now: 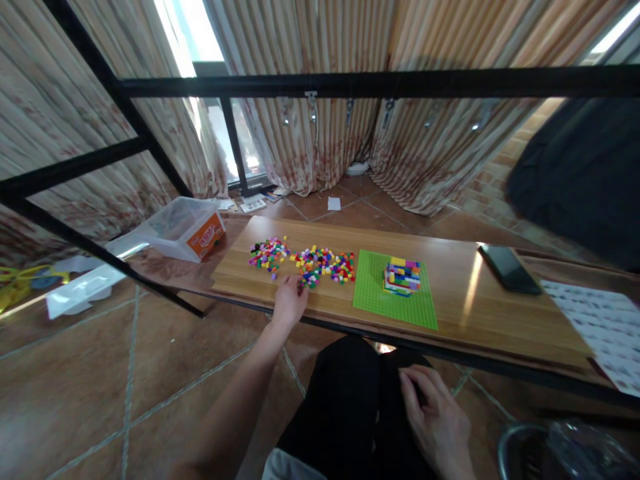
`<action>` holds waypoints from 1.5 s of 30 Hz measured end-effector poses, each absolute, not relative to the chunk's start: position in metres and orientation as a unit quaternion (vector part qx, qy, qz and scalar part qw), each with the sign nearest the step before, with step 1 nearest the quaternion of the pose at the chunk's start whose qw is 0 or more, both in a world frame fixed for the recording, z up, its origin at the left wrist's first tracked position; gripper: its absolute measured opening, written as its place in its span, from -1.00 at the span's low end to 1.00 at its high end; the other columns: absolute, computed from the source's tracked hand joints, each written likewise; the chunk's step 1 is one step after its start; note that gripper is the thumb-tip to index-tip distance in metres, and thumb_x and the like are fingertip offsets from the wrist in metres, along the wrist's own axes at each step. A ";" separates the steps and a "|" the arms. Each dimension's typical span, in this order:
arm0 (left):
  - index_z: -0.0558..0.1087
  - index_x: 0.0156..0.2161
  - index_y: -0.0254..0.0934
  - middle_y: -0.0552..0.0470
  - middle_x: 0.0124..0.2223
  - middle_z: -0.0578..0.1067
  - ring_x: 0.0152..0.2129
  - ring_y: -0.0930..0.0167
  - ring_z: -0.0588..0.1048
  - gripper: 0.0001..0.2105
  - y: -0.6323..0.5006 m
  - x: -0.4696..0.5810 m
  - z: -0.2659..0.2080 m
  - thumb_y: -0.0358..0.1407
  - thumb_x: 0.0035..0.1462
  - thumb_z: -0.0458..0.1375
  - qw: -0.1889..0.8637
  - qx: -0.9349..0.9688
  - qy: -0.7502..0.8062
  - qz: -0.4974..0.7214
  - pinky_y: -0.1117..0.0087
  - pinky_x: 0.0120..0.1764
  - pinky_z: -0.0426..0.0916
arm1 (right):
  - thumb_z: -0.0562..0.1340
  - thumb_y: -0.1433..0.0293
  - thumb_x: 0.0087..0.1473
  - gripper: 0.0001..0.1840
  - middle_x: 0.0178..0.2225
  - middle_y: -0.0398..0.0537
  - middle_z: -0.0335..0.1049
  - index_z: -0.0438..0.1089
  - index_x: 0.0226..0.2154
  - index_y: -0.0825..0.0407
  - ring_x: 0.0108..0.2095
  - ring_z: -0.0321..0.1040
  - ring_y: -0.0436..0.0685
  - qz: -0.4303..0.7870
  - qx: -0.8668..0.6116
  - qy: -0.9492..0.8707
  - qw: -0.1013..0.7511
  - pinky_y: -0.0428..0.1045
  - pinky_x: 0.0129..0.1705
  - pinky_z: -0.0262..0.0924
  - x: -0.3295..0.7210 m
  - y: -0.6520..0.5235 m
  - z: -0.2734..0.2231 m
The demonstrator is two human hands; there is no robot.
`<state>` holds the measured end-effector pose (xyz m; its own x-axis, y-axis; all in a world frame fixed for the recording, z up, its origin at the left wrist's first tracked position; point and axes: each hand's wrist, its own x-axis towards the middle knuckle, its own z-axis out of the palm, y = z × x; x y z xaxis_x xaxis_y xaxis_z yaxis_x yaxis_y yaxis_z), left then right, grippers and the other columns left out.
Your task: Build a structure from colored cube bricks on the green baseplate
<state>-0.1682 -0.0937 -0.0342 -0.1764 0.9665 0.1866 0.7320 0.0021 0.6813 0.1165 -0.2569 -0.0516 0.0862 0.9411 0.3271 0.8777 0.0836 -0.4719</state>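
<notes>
My left hand (290, 301) is at the near edge of a loose pile of small coloured toy bricks (320, 261). Its fingers are bent and drawn together, and a dark red spot shows by the fingertips; what they hold is too small to make out. A smaller heap of bricks (269, 254) lies further left. To the right, a block-shaped brick build (401, 277) in several colours stands on a green baseplate (373, 300). My right hand (436, 415) rests on my thigh, loosely curved and empty, with a gap between thumb and fingers.
The bricks lie on a long wooden board (460, 300). Farther right are a dark phone (509, 269) and a printed sheet (597, 327). A clear plastic bin (175, 227) with an orange label stands at the left. A black metal bar (350, 85) crosses above the board.
</notes>
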 end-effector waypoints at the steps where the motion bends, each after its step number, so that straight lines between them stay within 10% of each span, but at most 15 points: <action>1: 0.45 -0.17 -0.31 -0.08 -0.18 0.42 -0.35 0.38 0.47 -0.81 -0.095 -0.169 -0.035 -0.39 0.07 0.14 0.180 0.614 0.683 0.352 0.34 -0.18 0.38 | 0.05 0.12 0.22 -0.63 -0.21 -0.03 0.51 0.49 -0.31 -0.06 -0.32 0.47 0.13 0.055 -0.675 -0.671 0.301 -0.03 -0.36 0.28 0.117 -0.257 -0.052; 19: 0.38 0.06 -0.17 -0.06 -0.01 0.44 -0.17 0.40 0.49 -0.68 -0.221 -0.087 0.065 -0.34 0.18 0.11 0.343 0.744 0.429 0.381 0.37 -0.07 0.43 | 0.33 0.16 -0.02 -0.65 -0.47 -0.16 0.46 0.49 -0.20 0.00 -0.51 0.30 -0.03 0.542 -0.485 -0.402 0.556 -0.08 -0.41 0.26 0.070 -0.235 0.036; 31: 0.44 -0.14 -0.32 -0.01 -0.25 0.53 -0.34 0.44 0.53 -0.77 -0.265 -0.066 0.064 -0.35 0.06 0.22 0.564 0.541 0.424 0.457 0.41 -0.20 0.44 | 0.43 0.26 -0.15 -0.71 -0.49 -0.17 0.47 0.51 -0.32 0.01 -0.46 0.39 -0.01 0.542 -0.442 -0.346 0.625 -0.07 -0.35 0.33 0.067 -0.276 0.051; 45: 0.45 -0.35 -0.31 0.06 -0.45 0.49 -0.48 0.46 0.47 -0.88 -0.288 -0.072 0.073 -0.28 0.12 0.17 0.541 0.567 0.446 0.433 0.49 -0.36 0.37 | 0.36 0.26 -0.04 -0.82 -0.56 -0.18 0.43 0.52 -0.42 0.04 -0.55 0.33 -0.06 0.505 -0.454 -0.438 0.588 -0.13 -0.48 0.29 0.060 -0.295 0.056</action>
